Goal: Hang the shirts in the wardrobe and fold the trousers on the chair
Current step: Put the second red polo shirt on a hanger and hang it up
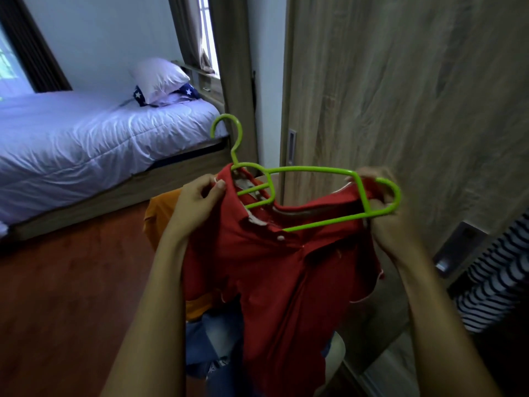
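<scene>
I hold a red polo shirt (280, 276) up in front of me with a green plastic hanger (315, 170) partly pushed into its neck. My left hand (197, 199) pinches the shirt's left shoulder near the collar. My right hand (383, 213) grips the shirt's right shoulder together with the hanger's right end. The hanger's hook points up and left. Below the shirt lie an orange garment (160, 207) and blue jeans (214, 339), piled on a chair that is mostly hidden. The wood-grain wardrobe door (400, 96) stands right behind the shirt.
A striped black-and-white garment (492, 282) hangs at the right edge inside the wardrobe. A bed (86, 138) with white bedding and a pillow (157, 78) fills the left. Reddish wooden floor (71, 296) lies between the bed and me.
</scene>
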A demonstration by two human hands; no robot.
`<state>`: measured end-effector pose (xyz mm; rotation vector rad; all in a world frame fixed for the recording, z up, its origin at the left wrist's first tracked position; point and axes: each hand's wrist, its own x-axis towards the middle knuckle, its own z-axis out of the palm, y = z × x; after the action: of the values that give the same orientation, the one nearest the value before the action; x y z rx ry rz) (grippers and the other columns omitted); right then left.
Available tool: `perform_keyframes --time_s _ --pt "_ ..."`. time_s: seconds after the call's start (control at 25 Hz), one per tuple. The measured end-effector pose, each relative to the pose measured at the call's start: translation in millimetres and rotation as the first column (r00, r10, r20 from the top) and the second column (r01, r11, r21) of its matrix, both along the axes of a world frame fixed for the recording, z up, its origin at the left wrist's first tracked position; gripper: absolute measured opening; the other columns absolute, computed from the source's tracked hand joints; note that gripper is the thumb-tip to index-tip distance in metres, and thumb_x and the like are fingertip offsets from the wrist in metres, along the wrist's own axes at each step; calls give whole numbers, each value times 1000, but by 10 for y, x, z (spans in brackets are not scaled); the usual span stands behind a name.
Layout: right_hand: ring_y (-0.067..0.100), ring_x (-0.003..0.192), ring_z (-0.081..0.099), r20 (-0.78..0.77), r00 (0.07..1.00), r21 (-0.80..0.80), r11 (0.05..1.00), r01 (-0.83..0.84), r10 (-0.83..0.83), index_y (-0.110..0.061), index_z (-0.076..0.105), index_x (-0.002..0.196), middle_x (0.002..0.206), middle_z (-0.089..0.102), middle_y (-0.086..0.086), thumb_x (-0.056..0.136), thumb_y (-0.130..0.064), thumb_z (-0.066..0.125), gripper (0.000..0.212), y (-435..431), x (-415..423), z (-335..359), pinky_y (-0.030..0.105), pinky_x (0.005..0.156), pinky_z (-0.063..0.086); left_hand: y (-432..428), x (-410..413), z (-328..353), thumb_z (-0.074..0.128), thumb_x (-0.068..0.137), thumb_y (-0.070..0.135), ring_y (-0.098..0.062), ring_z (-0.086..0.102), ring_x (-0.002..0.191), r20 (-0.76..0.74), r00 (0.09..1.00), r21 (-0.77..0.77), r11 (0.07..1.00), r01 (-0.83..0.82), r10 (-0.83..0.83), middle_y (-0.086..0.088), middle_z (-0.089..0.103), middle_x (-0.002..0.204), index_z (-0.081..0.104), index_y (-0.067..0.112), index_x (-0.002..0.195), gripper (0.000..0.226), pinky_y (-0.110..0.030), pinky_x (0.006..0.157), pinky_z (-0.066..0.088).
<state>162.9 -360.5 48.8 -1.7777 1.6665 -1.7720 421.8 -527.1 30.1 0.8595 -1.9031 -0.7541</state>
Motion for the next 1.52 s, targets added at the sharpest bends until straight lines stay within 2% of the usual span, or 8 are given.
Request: perform_keyframes --time_s 0.12,0.28,0.48,0.72,0.96,1.24,1.36,1.52 --pt "-3 91 58 -12 996 97 991 93 -92 -32 61 93 96 64 0 74 2 41 44 -25 -31 -29 15 86 43 58 -99 110 57 89 28 0 48 65 -20 999 -85 996 25 -27 3 56 69 57 10 75 23 -17 64 38" --pt "-7 53 57 304 883 257 923 285 -357 -14 61 90 73 62 1 76 14 48 34 79 -202 -74 10 50 45 41 0 176 60 90 13 8 52 71 -136 989 -178 981 -74 50 12 62 76 59 27 85 15 -13 70 42" --pt "9 55 66 408 750 298 852 430 -521 -15 67 81 70 66 7 75 3 54 24 52 -347 154 22 51 53 -26 13 96 49 83 38 -24 57 77 179 974 -400 915 -56 138 13 55 76 56 29 92 15 -41 75 42" --pt "13 61 60 250 844 151 881 449 -474 -21 68 85 69 65 0 64 -7 54 29 -52 -139 396 27 58 48 63 -196 52 51 86 38 -29 58 78 169 910 -506 826 -250 379 -2 66 82 63 19 93 24 -36 68 31" --pt "14 52 58 400 906 161 984 78 -137 -30 58 107 95 66 3 91 -41 49 21 29 13 229 25 42 47 107 -198 196 47 84 44 -27 60 93 48 932 -237 911 -339 359 -2 66 84 60 27 90 23 -37 85 32" --pt "17 109 52 -184 905 91 910 405 -384 -20 65 114 112 61 -7 91 -19 56 25 -13 -149 -10 37 98 41 116 -78 263 48 80 51 -28 63 87 18 975 -183 959 -216 223 13 60 67 57 38 82 16 -58 87 44" --pt "16 109 52 -285 887 87 912 402 -364 -26 66 114 112 65 -9 87 -30 54 31 -20 -139 -4 49 99 39 116 -53 298 49 81 49 -27 63 88 13 984 -172 970 -171 176 16 61 68 59 41 80 12 -62 87 43" --pt "13 86 64 -251 930 -13 962 274 -269 -16 72 100 93 70 -5 87 -18 61 18 -92 -8 24 26 82 47 176 -128 334 50 81 48 -25 63 87 24 992 -196 974 -116 123 14 63 71 58 44 81 10 -59 87 44"
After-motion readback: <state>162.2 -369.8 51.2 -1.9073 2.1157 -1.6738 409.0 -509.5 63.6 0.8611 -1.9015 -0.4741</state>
